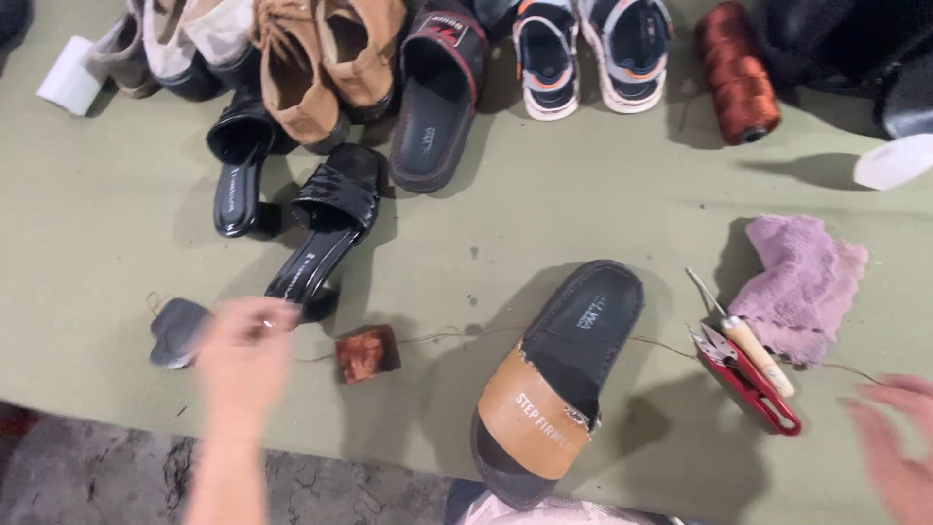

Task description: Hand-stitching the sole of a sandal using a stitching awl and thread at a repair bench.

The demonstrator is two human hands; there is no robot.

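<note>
My left hand (243,350) is blurred over the near left of the green table (544,204), fingers loosely together, beside a small dark heel piece (175,331) and a reddish-brown block (367,353). I cannot tell whether it pinches the thin thread (437,336) running past the block. My right hand (899,447) is at the near right edge, fingers spread, holding nothing, just right of red thread snips (748,379) and a wooden-handled awl (743,335). A black slide sandal with a tan strap (559,379) lies between my hands.
A pink fuzzy cloth (802,282) lies right of the awl. Along the far edge stand black heeled sandals (292,214), tan shoes (326,58), a black slipper (437,92), small sport sandals (593,49) and a rust thread spool (736,73). The floor (107,476) lies below.
</note>
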